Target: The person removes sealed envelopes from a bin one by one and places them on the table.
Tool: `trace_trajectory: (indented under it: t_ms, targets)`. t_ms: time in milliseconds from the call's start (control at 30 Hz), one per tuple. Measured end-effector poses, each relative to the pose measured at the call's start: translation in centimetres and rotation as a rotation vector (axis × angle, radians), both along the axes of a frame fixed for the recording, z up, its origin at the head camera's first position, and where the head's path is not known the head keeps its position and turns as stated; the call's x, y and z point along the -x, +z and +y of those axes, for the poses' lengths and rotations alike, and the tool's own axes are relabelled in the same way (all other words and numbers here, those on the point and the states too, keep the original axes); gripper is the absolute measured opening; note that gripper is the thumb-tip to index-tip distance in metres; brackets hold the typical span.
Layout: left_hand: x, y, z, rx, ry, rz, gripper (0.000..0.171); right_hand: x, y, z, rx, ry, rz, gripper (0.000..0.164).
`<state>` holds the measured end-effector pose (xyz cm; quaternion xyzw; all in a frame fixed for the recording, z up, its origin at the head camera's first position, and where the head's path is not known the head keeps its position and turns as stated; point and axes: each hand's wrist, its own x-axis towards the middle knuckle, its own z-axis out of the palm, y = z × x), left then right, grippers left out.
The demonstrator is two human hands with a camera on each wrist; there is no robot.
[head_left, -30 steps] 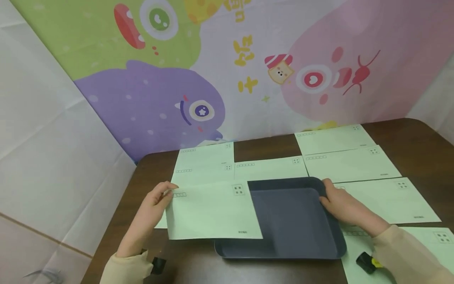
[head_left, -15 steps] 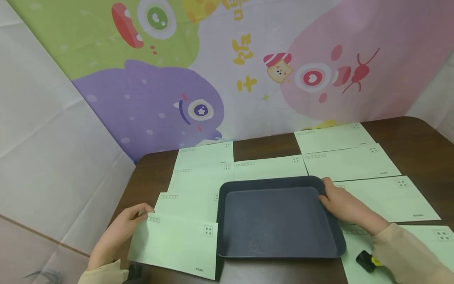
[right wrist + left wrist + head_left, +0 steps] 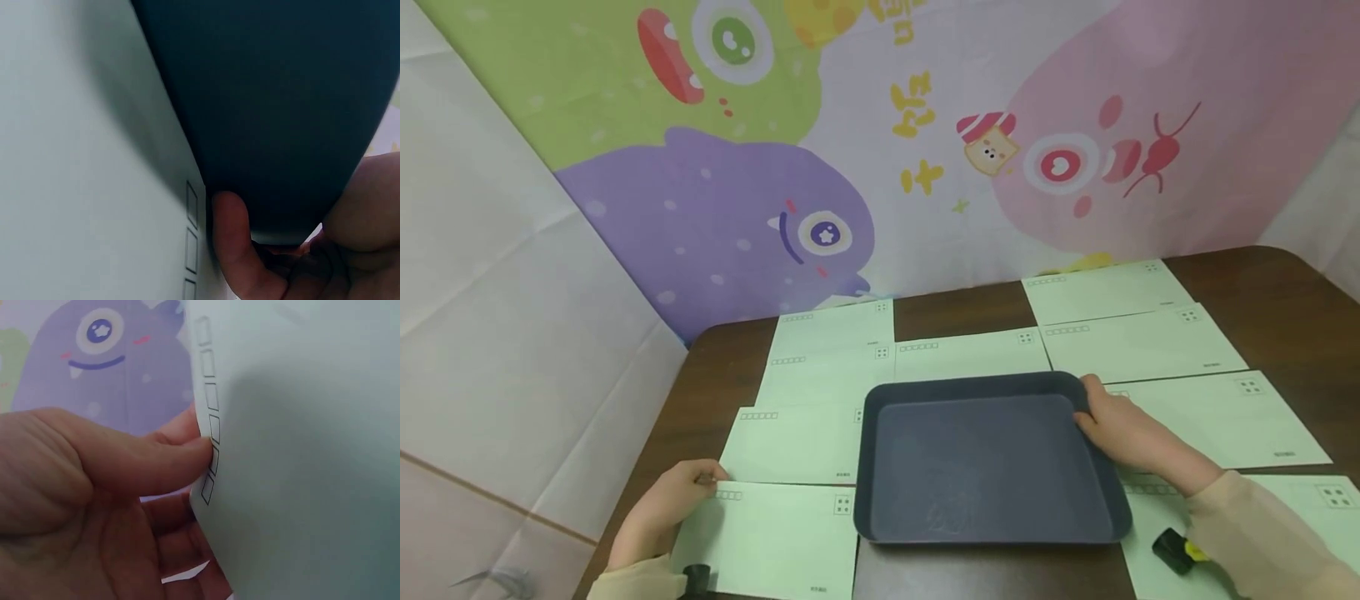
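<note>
At the near left, my left hand [image 3: 672,504] pinches the upper left corner area of a pale green envelope [image 3: 775,542]. In the left wrist view the thumb lies on the envelope's [image 3: 306,462] edge beside a row of printed boxes, with fingers behind it. My right hand [image 3: 1123,421] grips the right rim of a dark blue-grey rectangular tray [image 3: 985,475]. The right wrist view has the thumb against the tray's wall [image 3: 269,112], close to an envelope [image 3: 94,187]. Nothing lies in the tray.
Several more pale green envelopes lie flat in columns: left ones [image 3: 797,442], a middle one [image 3: 970,354] partly covered by the tray, and right ones [image 3: 1217,421]. Beneath is a dark brown table [image 3: 992,575]. A cartoon-printed cloth [image 3: 925,225] hangs behind.
The left hand has carried the envelope from over the tray's left part down and left to the table's near left. The right hand and tray have hardly moved.
</note>
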<state>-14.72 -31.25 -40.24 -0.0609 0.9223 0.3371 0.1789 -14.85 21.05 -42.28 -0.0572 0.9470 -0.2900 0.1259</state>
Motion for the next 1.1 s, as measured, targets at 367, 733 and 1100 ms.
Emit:
trace_trajectory:
  t_ms: [367, 733, 1100]
  targets:
    - [0.6, -0.2, 0.9, 0.324, -0.017, 0.138, 0.012, 0.0, 0.0, 0.2, 0.015, 0.016, 0.038, 0.043]
    - [-0.1, 0.1, 1.7, 0.470, 0.041, 0.178, 0.024, 0.5, 0.3, 0.1, 0.010, 0.026, 0.021, 0.055]
    - [0.9, 2.1, 3.5, 0.463, -0.074, 0.200, 0.033, 0.3, 1.9, 0.7, 0.010, -0.013, 0.100, 0.050]
